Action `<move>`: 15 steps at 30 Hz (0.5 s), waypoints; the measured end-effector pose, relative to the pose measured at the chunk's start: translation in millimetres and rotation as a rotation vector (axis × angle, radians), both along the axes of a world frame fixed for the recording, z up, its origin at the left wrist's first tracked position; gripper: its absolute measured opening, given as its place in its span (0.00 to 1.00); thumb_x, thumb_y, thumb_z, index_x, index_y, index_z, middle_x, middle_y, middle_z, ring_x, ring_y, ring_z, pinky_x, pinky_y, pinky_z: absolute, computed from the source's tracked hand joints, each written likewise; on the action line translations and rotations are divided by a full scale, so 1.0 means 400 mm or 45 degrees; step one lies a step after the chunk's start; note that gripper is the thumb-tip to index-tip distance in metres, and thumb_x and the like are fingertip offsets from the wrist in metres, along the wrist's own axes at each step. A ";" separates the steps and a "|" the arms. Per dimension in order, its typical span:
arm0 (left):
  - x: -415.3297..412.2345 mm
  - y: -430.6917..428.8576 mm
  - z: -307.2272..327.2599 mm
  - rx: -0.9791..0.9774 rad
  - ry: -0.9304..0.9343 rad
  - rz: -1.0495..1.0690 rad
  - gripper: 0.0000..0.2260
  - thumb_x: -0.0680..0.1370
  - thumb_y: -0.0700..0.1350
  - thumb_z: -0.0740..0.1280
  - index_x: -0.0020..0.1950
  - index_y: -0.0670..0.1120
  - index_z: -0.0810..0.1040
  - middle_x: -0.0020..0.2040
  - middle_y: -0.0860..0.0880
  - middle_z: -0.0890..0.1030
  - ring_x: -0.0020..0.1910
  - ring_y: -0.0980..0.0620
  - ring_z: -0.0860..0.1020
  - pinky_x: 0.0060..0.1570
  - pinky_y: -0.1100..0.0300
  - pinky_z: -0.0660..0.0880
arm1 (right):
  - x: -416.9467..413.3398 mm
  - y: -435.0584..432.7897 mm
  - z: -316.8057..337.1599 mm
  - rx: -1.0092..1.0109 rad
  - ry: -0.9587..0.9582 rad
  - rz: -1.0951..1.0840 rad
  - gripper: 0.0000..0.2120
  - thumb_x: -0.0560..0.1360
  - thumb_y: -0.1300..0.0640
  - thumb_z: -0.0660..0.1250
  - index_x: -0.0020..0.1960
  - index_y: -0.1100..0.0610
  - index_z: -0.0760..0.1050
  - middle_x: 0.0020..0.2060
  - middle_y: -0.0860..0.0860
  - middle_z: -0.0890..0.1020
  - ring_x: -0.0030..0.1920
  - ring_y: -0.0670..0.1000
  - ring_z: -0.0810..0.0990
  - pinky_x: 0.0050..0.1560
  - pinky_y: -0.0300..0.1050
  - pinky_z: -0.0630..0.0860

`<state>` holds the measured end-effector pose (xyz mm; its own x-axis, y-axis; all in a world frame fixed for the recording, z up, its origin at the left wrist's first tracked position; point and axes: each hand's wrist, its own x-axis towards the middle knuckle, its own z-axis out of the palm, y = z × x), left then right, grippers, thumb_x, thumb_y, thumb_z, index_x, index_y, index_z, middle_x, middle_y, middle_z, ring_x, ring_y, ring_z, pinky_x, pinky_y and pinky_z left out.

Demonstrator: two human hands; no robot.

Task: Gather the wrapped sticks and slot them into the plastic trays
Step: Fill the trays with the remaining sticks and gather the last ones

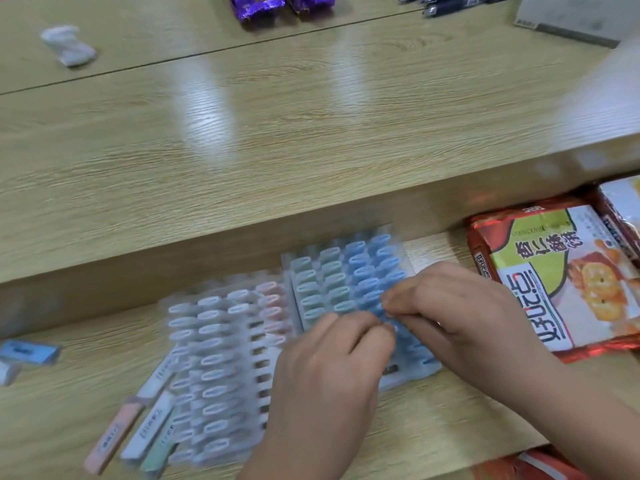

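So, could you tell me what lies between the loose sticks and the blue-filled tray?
In the head view, the pale-stick tray lies between the loose sticks and the blue-filled tray.

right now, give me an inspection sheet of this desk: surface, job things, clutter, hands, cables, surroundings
surface: wooden desk with a raised shelf behind it.
job's things: left tray mostly filled, some slots in its right column look empty; right tray holds green and blue sticks; loose sticks lie beside the left tray.
clutter: cracker packet at right; small blue block at left; purple packets, pens and a white wad on the shelf.
grippers: left hand and right hand both pinch a blue stick at the right tray.
cables: nothing seen.
surroundings: grey box at the shelf's far right; picture blurred.
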<state>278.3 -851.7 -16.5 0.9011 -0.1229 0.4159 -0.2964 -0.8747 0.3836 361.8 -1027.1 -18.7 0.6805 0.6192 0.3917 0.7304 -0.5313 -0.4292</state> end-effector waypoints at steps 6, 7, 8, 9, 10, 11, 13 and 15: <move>0.002 0.002 -0.005 0.013 0.122 0.004 0.02 0.75 0.41 0.73 0.45 0.48 0.84 0.46 0.53 0.83 0.38 0.50 0.77 0.29 0.54 0.73 | -0.002 0.002 -0.006 -0.114 0.095 0.057 0.08 0.75 0.61 0.69 0.50 0.50 0.82 0.48 0.44 0.80 0.49 0.49 0.76 0.34 0.50 0.77; 0.002 0.005 -0.002 0.012 0.168 0.005 0.02 0.75 0.43 0.72 0.46 0.49 0.84 0.46 0.53 0.82 0.39 0.50 0.77 0.28 0.54 0.73 | -0.003 -0.002 -0.007 -0.126 0.118 0.048 0.11 0.75 0.61 0.66 0.52 0.50 0.82 0.48 0.44 0.79 0.50 0.49 0.75 0.34 0.50 0.77; 0.003 0.010 0.001 0.014 0.211 0.004 0.03 0.75 0.45 0.72 0.47 0.49 0.84 0.46 0.54 0.80 0.40 0.51 0.76 0.27 0.54 0.73 | -0.004 -0.005 -0.006 -0.142 0.124 0.032 0.14 0.74 0.62 0.63 0.53 0.49 0.82 0.48 0.45 0.79 0.50 0.49 0.75 0.33 0.50 0.77; 0.003 0.014 0.004 0.020 0.247 -0.001 0.03 0.75 0.46 0.71 0.48 0.50 0.83 0.46 0.54 0.79 0.40 0.51 0.75 0.26 0.54 0.73 | -0.005 -0.008 -0.005 -0.161 0.120 0.015 0.16 0.74 0.62 0.60 0.53 0.49 0.82 0.48 0.45 0.78 0.50 0.49 0.74 0.32 0.50 0.76; 0.004 0.018 0.008 0.027 0.274 -0.013 0.04 0.75 0.46 0.71 0.48 0.50 0.83 0.46 0.54 0.78 0.40 0.52 0.75 0.25 0.54 0.73 | -0.007 -0.009 -0.003 -0.174 0.120 0.002 0.18 0.73 0.62 0.58 0.53 0.49 0.83 0.48 0.46 0.78 0.49 0.50 0.75 0.31 0.51 0.76; 0.003 0.021 0.013 0.032 0.288 -0.030 0.04 0.75 0.46 0.72 0.49 0.50 0.83 0.47 0.54 0.78 0.41 0.52 0.75 0.25 0.54 0.73 | -0.010 -0.009 0.000 -0.179 0.123 -0.007 0.20 0.73 0.62 0.57 0.53 0.50 0.84 0.47 0.47 0.78 0.48 0.51 0.75 0.32 0.51 0.76; -0.002 0.025 0.025 0.020 0.276 -0.049 0.07 0.75 0.45 0.73 0.52 0.49 0.83 0.48 0.53 0.78 0.43 0.52 0.76 0.28 0.54 0.75 | -0.022 -0.003 0.008 -0.162 0.124 -0.026 0.21 0.72 0.63 0.55 0.52 0.53 0.85 0.46 0.48 0.79 0.47 0.53 0.76 0.37 0.52 0.77; -0.015 0.036 0.037 -0.074 0.232 -0.037 0.10 0.78 0.44 0.69 0.58 0.47 0.83 0.52 0.51 0.79 0.46 0.50 0.79 0.35 0.53 0.79 | -0.037 0.013 0.017 -0.112 0.105 -0.065 0.20 0.71 0.63 0.55 0.51 0.55 0.85 0.46 0.49 0.80 0.47 0.55 0.77 0.43 0.52 0.76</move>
<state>272.2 -837.3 -1.6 0.9585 -0.1307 0.2535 -0.2425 -0.8414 0.4829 347.1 -1021.7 -11.7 0.7398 0.6122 0.2790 0.6656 -0.6053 -0.4367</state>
